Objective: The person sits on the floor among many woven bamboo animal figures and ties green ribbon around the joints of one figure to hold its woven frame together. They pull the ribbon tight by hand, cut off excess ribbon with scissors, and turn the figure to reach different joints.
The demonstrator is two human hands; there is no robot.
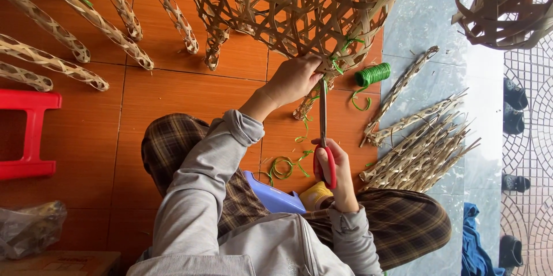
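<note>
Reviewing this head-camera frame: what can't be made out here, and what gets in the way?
- Woven bamboo frame: top cut off by the upper edge of the head view.
- Scissors: blade tips run up behind the left hand, so what they cut is hidden.
- Red handles sit inside the right hand; finger placement is unclear.
- Yellow object by the knee: mostly covered by the right wrist.
- Plastic bag: contents blurred.

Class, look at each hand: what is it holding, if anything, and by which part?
The right hand holds scissors by their red handles, blades pointing at the basket. The left hand grips the woven bamboo basket at its lower edge, beside green ties.
</note>
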